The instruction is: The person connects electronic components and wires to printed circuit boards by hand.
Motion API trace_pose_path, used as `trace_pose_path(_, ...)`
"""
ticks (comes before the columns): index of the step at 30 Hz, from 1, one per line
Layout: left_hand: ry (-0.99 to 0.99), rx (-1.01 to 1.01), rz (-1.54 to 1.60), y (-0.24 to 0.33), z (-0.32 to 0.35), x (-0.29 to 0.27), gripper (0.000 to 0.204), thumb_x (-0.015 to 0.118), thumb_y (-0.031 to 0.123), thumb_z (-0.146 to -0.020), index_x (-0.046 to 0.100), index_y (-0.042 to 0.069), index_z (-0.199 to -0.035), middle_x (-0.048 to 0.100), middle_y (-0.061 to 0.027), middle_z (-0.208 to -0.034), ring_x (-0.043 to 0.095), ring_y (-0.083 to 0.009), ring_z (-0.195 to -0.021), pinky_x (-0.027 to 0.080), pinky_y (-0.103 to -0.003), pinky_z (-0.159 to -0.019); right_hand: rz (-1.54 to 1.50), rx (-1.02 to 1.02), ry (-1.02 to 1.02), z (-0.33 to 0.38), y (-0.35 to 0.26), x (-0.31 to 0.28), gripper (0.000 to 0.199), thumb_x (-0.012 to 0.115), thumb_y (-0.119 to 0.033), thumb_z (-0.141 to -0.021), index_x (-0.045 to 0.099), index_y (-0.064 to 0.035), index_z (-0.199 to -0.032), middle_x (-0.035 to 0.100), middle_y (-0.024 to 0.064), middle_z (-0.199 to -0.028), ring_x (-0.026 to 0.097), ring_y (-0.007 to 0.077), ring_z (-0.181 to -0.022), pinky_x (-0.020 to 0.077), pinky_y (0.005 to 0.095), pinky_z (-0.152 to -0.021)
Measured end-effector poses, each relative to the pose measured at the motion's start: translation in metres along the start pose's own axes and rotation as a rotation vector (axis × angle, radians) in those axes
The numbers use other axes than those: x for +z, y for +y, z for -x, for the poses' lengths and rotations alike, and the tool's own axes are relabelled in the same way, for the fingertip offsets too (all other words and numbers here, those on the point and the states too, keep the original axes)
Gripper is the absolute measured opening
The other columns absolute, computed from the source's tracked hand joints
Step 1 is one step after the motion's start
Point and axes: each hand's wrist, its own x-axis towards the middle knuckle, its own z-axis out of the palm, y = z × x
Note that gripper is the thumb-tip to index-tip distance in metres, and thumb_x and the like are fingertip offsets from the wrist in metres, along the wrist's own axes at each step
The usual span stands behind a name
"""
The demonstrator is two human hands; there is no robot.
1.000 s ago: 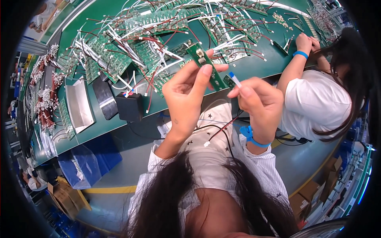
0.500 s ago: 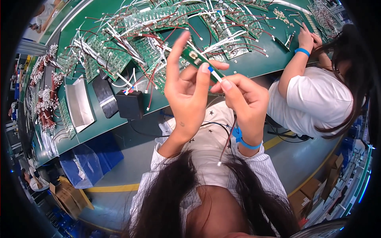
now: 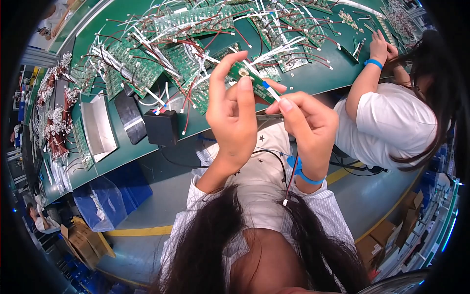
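My left hand (image 3: 232, 115) grips a narrow green circuit board (image 3: 255, 81) between thumb and fingers, with the thumb now on a light component near its upper end. A flat white ribbon cable (image 3: 275, 94) with a blue end tab lies along the board. My right hand (image 3: 312, 128) pinches the cable's lower end between thumb and forefinger. Below that hand hangs a thin dark red wire (image 3: 292, 179) with a small white plug. Both hands are above my lap, at the near edge of the green table (image 3: 303, 83).
Several wired circuit boards (image 3: 137, 61) cover the table's far part. At left are a black box (image 3: 160, 128), a metal channel (image 3: 99, 128) and wire bundles (image 3: 56, 122). A co-worker in a white shirt (image 3: 399, 120) sits at right. Cardboard boxes (image 3: 84, 242) stand on the floor.
Both hands and the board have shifted slightly right and down. My left thumb has moved from beside the blue tab up onto the component; the forefinger is more bent. The hanging wire swung right.
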Motion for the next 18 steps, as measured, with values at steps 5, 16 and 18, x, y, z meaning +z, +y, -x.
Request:
trace_pose_path(5,-0.052,-0.081,0.184,0.0048,-0.0004,-0.0001,0.035,0.029,0.012,-0.092,0.028,-0.003,-0.124,0.060,-0.0216,-0.089,0.061,-0.0212,-0.078,0.050,-0.029,-0.070,0.017,0.018,-0.006,-0.0005,-0.0009,-0.0040,0.013,0.052,-0.004,-0.083,0.058,0.0040,-0.075,0.048,-0.0058,-0.054,0.032,-0.0030,-0.048,0.0188,0.0162,-0.040)
trace_pose_path(16,-0.088,-0.009,0.081,0.0034,0.0022,0.0014,0.036,0.030,0.007,-0.091,0.026,-0.003,-0.125,0.060,-0.0169,-0.087,0.060,-0.0170,-0.080,0.048,-0.025,-0.071,0.107,-0.032,0.020,-0.0037,0.0072,-0.0051,0.012,0.051,-0.003,-0.082,0.058,0.0038,-0.074,0.045,-0.0055,-0.050,0.031,-0.0026,-0.046,0.0185,0.0167,-0.040)
trace_pose_path(18,-0.089,-0.004,0.086,0.0029,0.0020,0.0009,0.037,0.032,0.006,-0.090,0.025,-0.003,-0.125,0.060,-0.0170,-0.087,0.059,-0.0167,-0.080,0.047,-0.025,-0.072,0.108,-0.034,0.021,-0.0033,0.0068,-0.0065,0.013,0.052,-0.003,-0.082,0.058,0.0037,-0.074,0.045,-0.0055,-0.049,0.031,-0.0025,-0.045,0.0183,0.0168,-0.040)
